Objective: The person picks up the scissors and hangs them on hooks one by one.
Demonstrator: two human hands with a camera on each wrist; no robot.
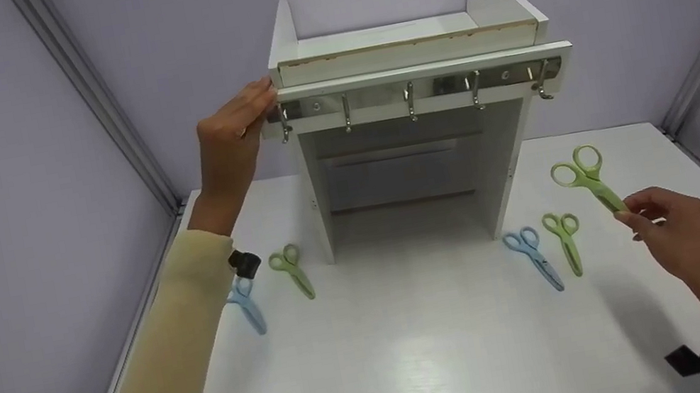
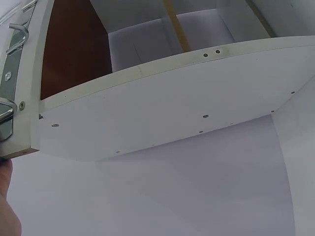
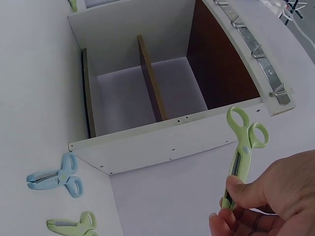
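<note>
A white cabinet stands at the back of the table, with a metal hook rail across its front. My left hand reaches up and touches the rail's left end with extended fingers. In the left wrist view only the cabinet's side panel and the rail's end show. My right hand pinches a green pair of scissors by the blades, handles up, above the table to the right of the cabinet. The right wrist view shows the same scissors held in my right hand's fingertips.
Two pairs lie left of the cabinet: blue scissors and green scissors. Two more lie to the right: blue scissors and green scissors. The white table is enclosed by lilac walls.
</note>
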